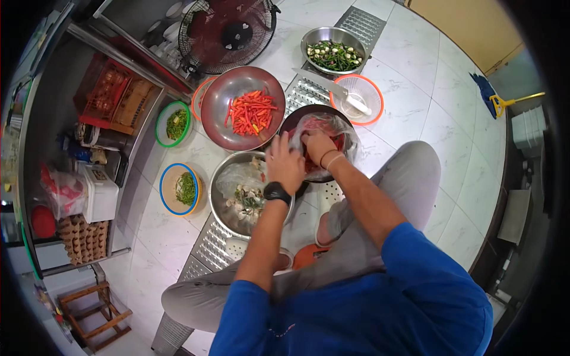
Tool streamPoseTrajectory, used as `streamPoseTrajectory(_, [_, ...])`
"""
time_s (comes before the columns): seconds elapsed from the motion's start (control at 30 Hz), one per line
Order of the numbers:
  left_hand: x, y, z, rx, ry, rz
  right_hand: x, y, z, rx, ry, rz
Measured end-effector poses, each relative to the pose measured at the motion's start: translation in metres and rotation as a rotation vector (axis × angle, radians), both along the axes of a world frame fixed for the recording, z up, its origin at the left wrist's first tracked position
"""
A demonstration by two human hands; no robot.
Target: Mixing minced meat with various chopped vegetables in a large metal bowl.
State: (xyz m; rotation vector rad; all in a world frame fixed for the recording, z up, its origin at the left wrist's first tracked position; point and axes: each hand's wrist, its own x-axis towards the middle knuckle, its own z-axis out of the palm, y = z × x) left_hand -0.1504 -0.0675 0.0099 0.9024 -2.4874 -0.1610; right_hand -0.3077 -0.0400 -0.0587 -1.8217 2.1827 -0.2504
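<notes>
My right hand (318, 147) reaches into a clear plastic bag (349, 138) of red chilies that lies in a dark round pan (311, 111); its fingertips are hidden in the bag. My left hand (285, 164), with a black watch on the wrist, is at the bag's left edge, above the rim of a steel bowl (216, 209). That bowl holds scraps and a crumpled clear bag (236, 178). Beyond my left hand stands a wide metal wok (216, 107) with a heap of red chilies (251, 111). Whether my left fingers pinch the bag cannot be told.
A knife (327, 84) lies across an orange-rimmed basket (380, 100). Behind it stands a steel bowl (307, 38) of green chilies and garlic. Green-rimmed (158, 133) and blue-rimmed baskets (164, 200) hold green pieces at left. A fan (227, 35) stands at the back; shelving (129, 147) runs along the left.
</notes>
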Motion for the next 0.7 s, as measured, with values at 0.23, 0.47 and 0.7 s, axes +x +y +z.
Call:
streamPoseTrajectory(0.23, [-0.003,-0.012,-0.022,0.538,-0.233,0.264,-0.014,-0.005,-0.012,-0.068,0.154,-0.036])
streamPoseTrajectory(0.47, [-0.021,-0.009,-0.030,0.549,-0.160,0.285,-0.002,-0.017,-0.005,-0.035,0.204,0.025])
streamPoseTrajectory(0.7, [-0.002,-0.037,-0.017,0.545,0.014,0.385,-0.031,-0.015,0.022,0.115,0.252,-0.007])
